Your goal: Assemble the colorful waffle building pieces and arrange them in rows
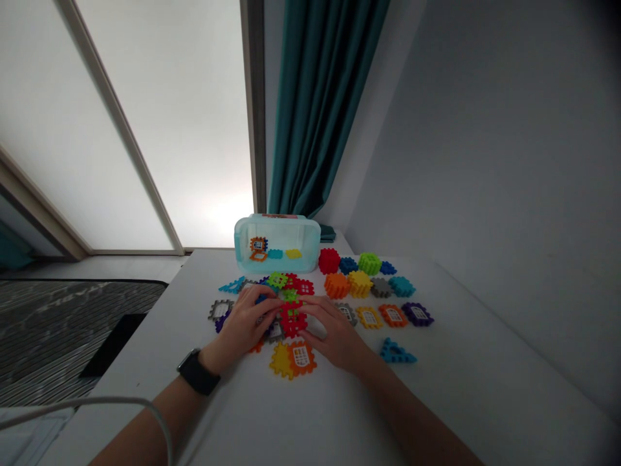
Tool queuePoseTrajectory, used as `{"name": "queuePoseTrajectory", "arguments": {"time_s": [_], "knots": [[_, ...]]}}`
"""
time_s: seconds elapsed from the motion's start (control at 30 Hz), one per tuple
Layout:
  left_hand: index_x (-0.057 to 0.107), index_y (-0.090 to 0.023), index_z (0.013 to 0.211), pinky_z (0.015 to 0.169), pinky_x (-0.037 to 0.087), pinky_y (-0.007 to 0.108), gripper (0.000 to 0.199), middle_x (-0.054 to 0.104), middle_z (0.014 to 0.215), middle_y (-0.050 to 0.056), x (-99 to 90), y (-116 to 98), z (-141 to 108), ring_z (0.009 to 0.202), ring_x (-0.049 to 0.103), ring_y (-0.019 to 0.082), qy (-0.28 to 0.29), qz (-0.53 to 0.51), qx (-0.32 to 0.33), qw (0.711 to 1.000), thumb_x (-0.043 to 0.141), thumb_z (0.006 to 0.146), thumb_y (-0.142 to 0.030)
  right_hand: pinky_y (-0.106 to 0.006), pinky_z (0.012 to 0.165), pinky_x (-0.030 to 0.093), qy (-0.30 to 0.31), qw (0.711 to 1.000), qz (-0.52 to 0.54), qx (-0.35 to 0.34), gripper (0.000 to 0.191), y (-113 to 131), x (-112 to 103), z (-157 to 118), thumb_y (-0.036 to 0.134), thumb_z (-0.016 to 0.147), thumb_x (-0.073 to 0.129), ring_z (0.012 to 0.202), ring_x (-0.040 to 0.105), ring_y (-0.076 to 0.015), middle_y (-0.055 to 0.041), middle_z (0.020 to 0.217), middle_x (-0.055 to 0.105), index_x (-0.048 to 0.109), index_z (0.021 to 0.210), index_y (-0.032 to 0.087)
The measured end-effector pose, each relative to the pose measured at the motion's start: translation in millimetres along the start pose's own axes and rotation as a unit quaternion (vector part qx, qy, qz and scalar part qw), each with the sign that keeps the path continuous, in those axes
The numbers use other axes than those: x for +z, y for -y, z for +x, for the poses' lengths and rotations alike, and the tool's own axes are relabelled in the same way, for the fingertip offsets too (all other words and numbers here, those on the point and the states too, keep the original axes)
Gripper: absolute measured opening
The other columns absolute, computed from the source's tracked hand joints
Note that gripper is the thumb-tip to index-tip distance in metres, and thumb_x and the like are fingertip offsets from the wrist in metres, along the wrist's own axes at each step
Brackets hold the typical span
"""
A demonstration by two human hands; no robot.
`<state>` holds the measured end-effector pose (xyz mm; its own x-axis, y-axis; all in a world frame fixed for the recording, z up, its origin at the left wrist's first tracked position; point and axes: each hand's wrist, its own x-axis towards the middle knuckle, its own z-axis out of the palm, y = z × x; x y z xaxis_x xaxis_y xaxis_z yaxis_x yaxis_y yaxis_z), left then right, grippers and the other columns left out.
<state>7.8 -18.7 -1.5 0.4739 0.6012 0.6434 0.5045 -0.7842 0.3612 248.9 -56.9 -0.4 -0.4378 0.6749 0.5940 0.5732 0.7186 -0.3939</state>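
Observation:
Red interlocking pieces (294, 321) lie between my two hands near the middle of the table, with a small green piece (290, 296) just above them. My left hand (250, 317), a black watch on its wrist, bends over a pile of mixed pieces, its fingertips at the left edge of the red pieces. From the right, my right hand (332, 330) touches the red pieces with thumb and fingers. Just below the hands lie a yellow piece (280, 361) and an orange window piece (303, 357). My left hand hides part of the pile.
A clear tub (310, 249) on its side at the back holds a few pieces. Sorted stacks, among them a red stack (329, 261), stand right of it. Blue triangles (396, 351) lie at the right. A white cable (121, 400) crosses the lower left.

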Motion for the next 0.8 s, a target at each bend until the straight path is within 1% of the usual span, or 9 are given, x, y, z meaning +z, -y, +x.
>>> {"name": "queuePoseTrajectory", "arguments": {"time_s": [0.1, 0.17, 0.23, 0.43, 0.57, 0.63, 0.7, 0.73, 0.8], "knots": [[0.063, -0.022, 0.121, 0.098, 0.050, 0.043, 0.032, 0.061, 0.117, 0.010, -1.6, -5.9, 1.2, 0.111, 0.058, 0.026, 0.028, 0.004, 0.001, 1.000, 0.060, 0.089, -0.020, -0.048, 0.105, 0.051, -0.016, 1.000, -0.014, 0.003, 0.036, -0.5, 0.7, -0.4, 0.019, 0.090, 0.063, 0.122, 0.061, -0.0257, -0.0108, 0.130, 0.064, 0.057, 0.125, 0.026], [0.060, -0.021, 0.123, 0.099, 0.049, 0.045, 0.042, 0.060, 0.121, 0.012, -1.3, -8.3, 1.4, 0.114, 0.057, 0.029, 0.035, 0.009, 0.000, 0.999, 0.069, 0.083, -0.026, -0.048, 0.105, 0.051, -0.020, 1.000, -0.017, 0.003, 0.035, -0.6, 1.2, -0.6, 0.020, 0.091, 0.063, 0.122, 0.061, -0.0258, -0.0110, 0.130, 0.064, 0.057, 0.124, 0.026], [0.060, -0.021, 0.123, 0.099, 0.049, 0.046, 0.046, 0.059, 0.122, 0.013, -0.1, -8.8, 1.2, 0.115, 0.057, 0.030, 0.033, 0.016, -0.001, 0.999, 0.074, 0.080, -0.032, -0.047, 0.106, 0.051, -0.020, 1.000, -0.015, 0.002, 0.035, -0.3, 1.5, -0.6, 0.021, 0.091, 0.063, 0.122, 0.061, -0.0257, -0.0109, 0.130, 0.064, 0.057, 0.125, 0.026], [0.061, -0.022, 0.120, 0.099, 0.049, 0.045, 0.039, 0.061, 0.120, 0.012, 0.4, -7.3, 1.6, 0.113, 0.058, 0.029, 0.027, 0.016, 0.007, 0.999, 0.070, 0.086, -0.038, -0.047, 0.105, 0.051, -0.014, 1.000, -0.003, 0.010, 0.036, 0.3, 1.7, -0.4, 0.024, 0.092, 0.063, 0.122, 0.061, -0.0251, -0.0104, 0.129, 0.064, 0.057, 0.128, 0.027], [0.064, -0.022, 0.117, 0.098, 0.049, 0.045, 0.038, 0.060, 0.119, 0.012, -1.3, -7.2, 2.1, 0.112, 0.058, 0.029, 0.026, -0.003, -0.008, 1.000, 0.072, 0.084, -0.039, -0.047, 0.106, 0.050, -0.018, 1.000, -0.010, 0.007, 0.029, -0.9, -0.2, -0.2, 0.022, 0.095, 0.058, 0.123, 0.060, -0.0247, -0.0098, 0.131, 0.063, 0.062, 0.123, 0.028], [0.067, -0.022, 0.111, 0.098, 0.049, 0.044, 0.032, 0.060, 0.119, 0.011, -1.7, -7.1, 2.6, 0.112, 0.058, 0.028, 0.036, -0.026, -0.025, 0.999, 0.072, 0.085, -0.039, -0.047, 0.104, 0.051, -0.027, 1.000, -0.008, 0.002, 0.025, -0.8, -1.5, 0.6, 0.020, 0.097, 0.054, 0.117, 0.063, -0.0242, -0.0085, 0.125, 0.067, 0.066, 0.118, 0.028], [0.069, -0.022, 0.101, 0.097, 0.050, 0.042, 0.019, 0.060, 0.116, 0.010, -1.6, -7.2, 3.3, 0.110, 0.058, 0.026, 0.063, -0.056, -0.040, 0.996, 0.065, 0.091, -0.037, -0.046, 0.098, 0.053, -0.039, 0.999, 0.006, 0.010, 0.020, 0.0, -1.9, 1.7, 0.021, 0.098, 0.054, 0.105, 0.066, -0.0235, -0.0073, 0.110, 0.072, 0.069, 0.110, 0.027], [0.070, -0.021, 0.097, 0.097, 0.050, 0.041, 0.018, 0.060, 0.114, 0.009, -1.4, -7.5, 3.8, 0.109, 0.059, 0.025, 0.077, -0.071, -0.047, 0.993, 0.060, 0.095, -0.035, -0.044, 0.094, 0.055, -0.046, 0.998, 0.018, 0.025, 0.018, 0.6, -1.3, 2.3, 0.022, 0.097, 0.055, 0.098, 0.068, -0.0230, -0.0067, 0.102, 0.074, 0.070, 0.106, 0.026], [0.070, -0.021, 0.092, 0.097, 0.051, 0.040, 0.024, 0.061, 0.112, 0.009, -0.7, -8.6, 5.1, 0.106, 0.060, 0.023, 0.094, -0.104, -0.059, 0.988, 0.050, 0.100, -0.032, -0.041, 0.085, 0.057, -0.063, 0.994, 0.049, 0.081, 0.014, 1.6, 1.1, 3.2, 0.026, 0.096, 0.057, 0.088, 0.069, -0.0222, -0.0059, 0.091, 0.074, 0.071, 0.098, 0.024]]}}
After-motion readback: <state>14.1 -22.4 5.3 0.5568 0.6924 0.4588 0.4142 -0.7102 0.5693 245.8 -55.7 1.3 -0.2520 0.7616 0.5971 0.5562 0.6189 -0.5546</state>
